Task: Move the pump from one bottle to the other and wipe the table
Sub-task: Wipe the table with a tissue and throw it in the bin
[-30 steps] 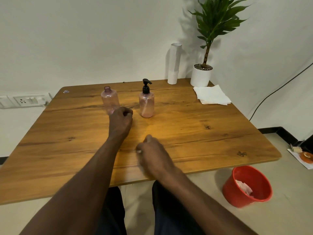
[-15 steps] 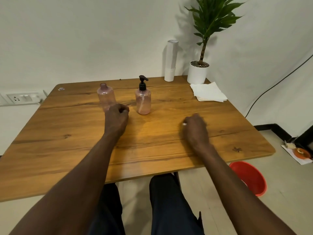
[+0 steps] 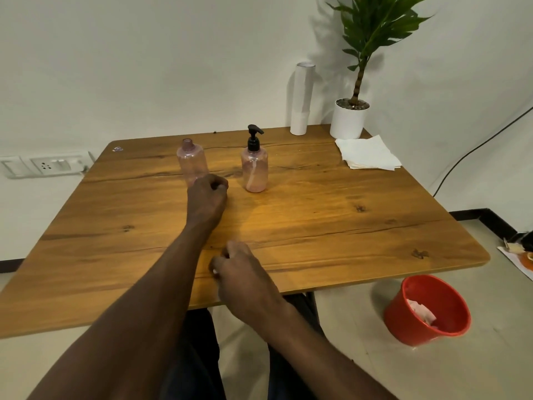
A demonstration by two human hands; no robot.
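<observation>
Setting: plain indoor room, home or small office; cannot tell which. Evidence: wood-grain surface [image 3: 317, 226] set into a corner of bare white walls; potted plant [image 3: 350, 116] at its back; wall socket plate [image 3: 46, 166] to the left; black cable [image 3: 476, 148] on the right wall; red bin [image 3: 427, 310] on a tiled floor.

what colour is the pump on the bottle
Black; the pump tops the right pink bottle, clearest in the head view.
</observation>
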